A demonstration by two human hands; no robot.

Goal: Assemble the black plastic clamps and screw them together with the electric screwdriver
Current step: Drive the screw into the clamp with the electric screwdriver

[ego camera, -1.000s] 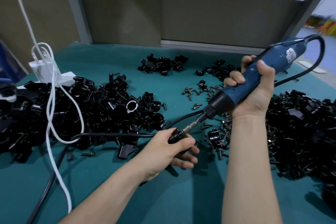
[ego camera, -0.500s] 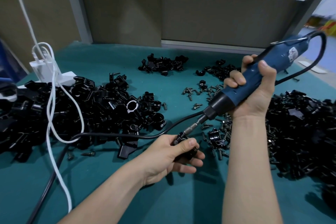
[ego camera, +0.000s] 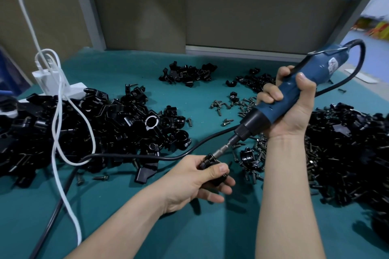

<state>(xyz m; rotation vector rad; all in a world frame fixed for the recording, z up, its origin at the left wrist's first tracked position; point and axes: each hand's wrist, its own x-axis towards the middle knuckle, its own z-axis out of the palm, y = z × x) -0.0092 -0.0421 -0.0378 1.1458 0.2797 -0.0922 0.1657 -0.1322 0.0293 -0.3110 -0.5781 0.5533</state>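
Teal matting covers the surface (ego camera: pixel 147 223). One large heap of black plastic clamp parts (ego camera: pixel 105 124) lies left of the left hand (ego camera: pixel 195 181); a second heap (ego camera: pixel 347 149) lies right of the right hand (ego camera: pixel 292 111). A smaller pile of the same parts (ego camera: pixel 187 73) sits beyond both hands.

The right hand is wrapped firmly round the blue electric screwdriver (ego camera: pixel 294 92), held tilted above the surface, bit pointing down toward the left hand. Its black power cord (ego camera: pixel 147 156) runs left past the left hand, crossing a white cable (ego camera: pixel 61 115).

The left hand, below and just left of the right, grips one black plastic clamp (ego camera: pixel 210 166) between thumb and fingers. The bit tip meets the top of that clamp. Loose dark metal screws (ego camera: pixel 231 107) lie scattered beyond the left hand and around the right wrist.
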